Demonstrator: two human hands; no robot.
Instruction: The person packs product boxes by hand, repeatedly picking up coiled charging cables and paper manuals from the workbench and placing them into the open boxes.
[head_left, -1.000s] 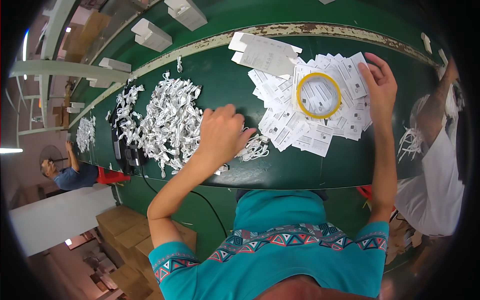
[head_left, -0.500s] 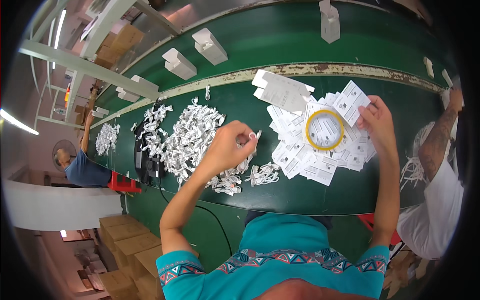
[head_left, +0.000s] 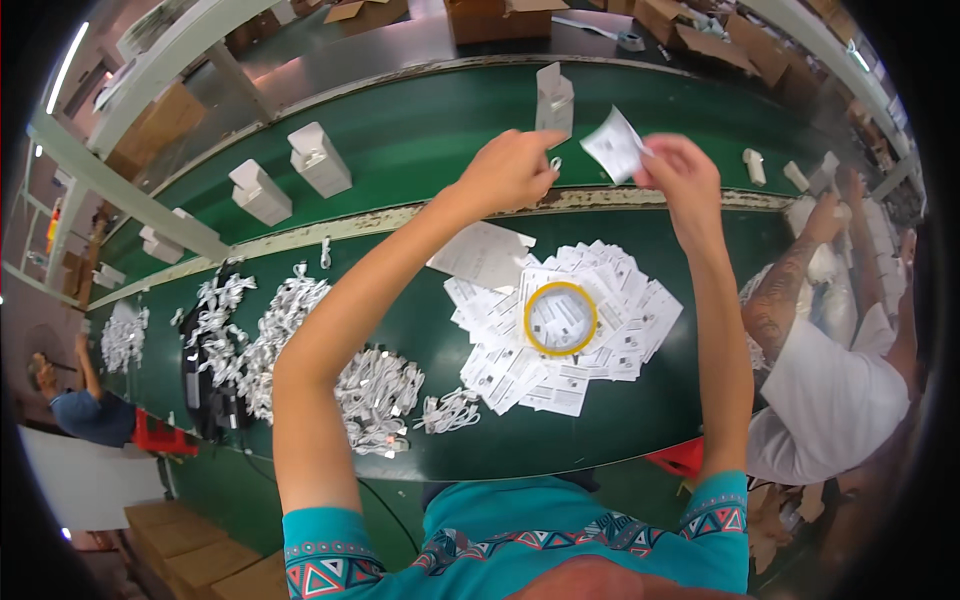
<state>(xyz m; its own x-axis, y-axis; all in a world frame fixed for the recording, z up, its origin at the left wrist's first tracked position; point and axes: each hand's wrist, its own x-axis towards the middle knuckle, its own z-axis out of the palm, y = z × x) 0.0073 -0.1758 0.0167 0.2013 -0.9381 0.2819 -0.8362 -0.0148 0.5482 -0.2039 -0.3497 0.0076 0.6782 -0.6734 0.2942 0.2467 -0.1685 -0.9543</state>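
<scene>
With my right hand (head_left: pixel 672 172) pinching a small folded white paper leaflet (head_left: pixel 613 146) and my left hand (head_left: pixel 508 170) closed on a tiny white piece (head_left: pixel 556 163), both raised above the green tabletop's (head_left: pixel 420 140) far edge, I'd bring them together squarely; no containers hold anything here.

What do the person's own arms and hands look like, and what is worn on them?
Both forearms are bare, with no gloves, watch or rings that I can see on the left hand or the right hand. The short sleeves are teal, and each ends in a band of red, white and dark triangles. The shirt shows the same pattern across the chest.
</scene>
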